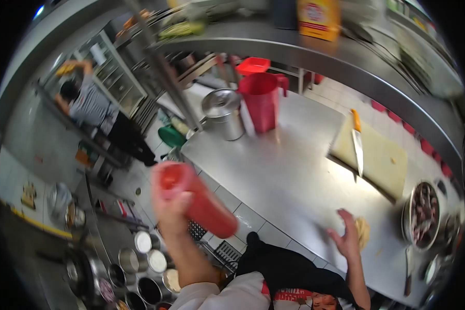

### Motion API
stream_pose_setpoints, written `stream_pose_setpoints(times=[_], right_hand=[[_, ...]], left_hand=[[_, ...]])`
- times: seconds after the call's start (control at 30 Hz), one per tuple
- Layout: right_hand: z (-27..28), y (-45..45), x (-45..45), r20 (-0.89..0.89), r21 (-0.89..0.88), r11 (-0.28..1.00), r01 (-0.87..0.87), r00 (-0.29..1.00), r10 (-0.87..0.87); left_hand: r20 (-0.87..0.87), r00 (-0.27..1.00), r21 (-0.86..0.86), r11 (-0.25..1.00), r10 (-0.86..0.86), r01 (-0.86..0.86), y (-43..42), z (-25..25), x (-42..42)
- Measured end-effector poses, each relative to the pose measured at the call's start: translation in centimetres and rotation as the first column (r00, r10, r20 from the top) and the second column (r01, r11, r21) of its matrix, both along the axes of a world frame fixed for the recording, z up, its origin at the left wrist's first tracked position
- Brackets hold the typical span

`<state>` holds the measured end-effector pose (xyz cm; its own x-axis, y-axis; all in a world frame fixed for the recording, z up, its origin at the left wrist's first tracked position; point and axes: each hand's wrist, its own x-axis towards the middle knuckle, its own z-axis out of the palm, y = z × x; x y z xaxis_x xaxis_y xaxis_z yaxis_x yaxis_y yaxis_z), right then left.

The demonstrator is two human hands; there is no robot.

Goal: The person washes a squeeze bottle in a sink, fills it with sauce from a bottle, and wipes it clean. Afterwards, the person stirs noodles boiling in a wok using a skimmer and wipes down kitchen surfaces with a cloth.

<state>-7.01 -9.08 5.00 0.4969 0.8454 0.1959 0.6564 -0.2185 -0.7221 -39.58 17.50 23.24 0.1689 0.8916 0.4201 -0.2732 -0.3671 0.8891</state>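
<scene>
Left hand [173,211] clamped around a red container [207,207], a worker reaches out past the near edge of a steel table [274,173]. Well apart, the right hand [349,240] is open, fingers spread, beside a tan lump [363,232]. Bare steel runs from there toward a red pitcher [261,103]; above, a yellow box [319,19] bears print too blurred to read.

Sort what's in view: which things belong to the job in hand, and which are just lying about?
In use, it seems:
red container in the left hand
perhaps the pale lump by the right hand

Lying about:
knife
cutting board
red pitcher
lidded pot
food bowl
</scene>
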Motion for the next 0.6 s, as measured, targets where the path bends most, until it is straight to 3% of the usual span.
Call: stream_pose_setpoints(times=[0.03,0.13,0.17,0.23,0.3,0.33,0.47,0.6], right_hand=[[2.7,2.9,-1.8,-0.211,0.063,0.987,-0.149,0.964,0.159],[5.4,12.0,-6.6,-0.333,0.205,0.805,-0.557,0.733,0.593],[5.8,14.8,-8.4,-0.386,0.231,0.742,-0.629,0.641,0.663],[6.4,20.3,-12.4,-0.477,0.297,0.606,-0.738,0.435,0.764],[7.4,25.1,-15.7,-0.472,0.277,0.502,-0.82,0.339,0.814],[7.8,27.5,-17.3,-0.471,0.263,0.449,-0.854,0.293,0.832],[7.5,36.4,-22.2,-0.644,0.407,0.497,-0.766,0.146,0.751],[7.2,43.9,-25.7,-0.67,0.519,0.527,-0.673,0.063,0.74]], left_hand=[[0.013,0.998,-0.044,0.997,-0.057,0.057,-0.6,-1.7,0.7],[0.095,0.928,-0.133,0.919,-0.36,0.371,0.1,-5.4,1.7],[0.1,0.894,-0.123,0.887,-0.436,0.446,0.5,-5.4,1.5],[0.063,0.899,-0.059,0.898,-0.432,0.436,2.4,-5.6,0.6],[0.113,0.89,-0.002,0.896,-0.442,0.445,5.2,-5.8,-0.9],[0.141,0.889,-0.08,0.89,-0.435,0.448,6.9,-5.7,-2.2],[0.172,0.929,0.01,0.944,-0.327,0.331,15.0,-6.4,-6.1],[0.117,0.986,0.037,0.993,-0.116,0.113,20.7,-5.3,-8.4]])
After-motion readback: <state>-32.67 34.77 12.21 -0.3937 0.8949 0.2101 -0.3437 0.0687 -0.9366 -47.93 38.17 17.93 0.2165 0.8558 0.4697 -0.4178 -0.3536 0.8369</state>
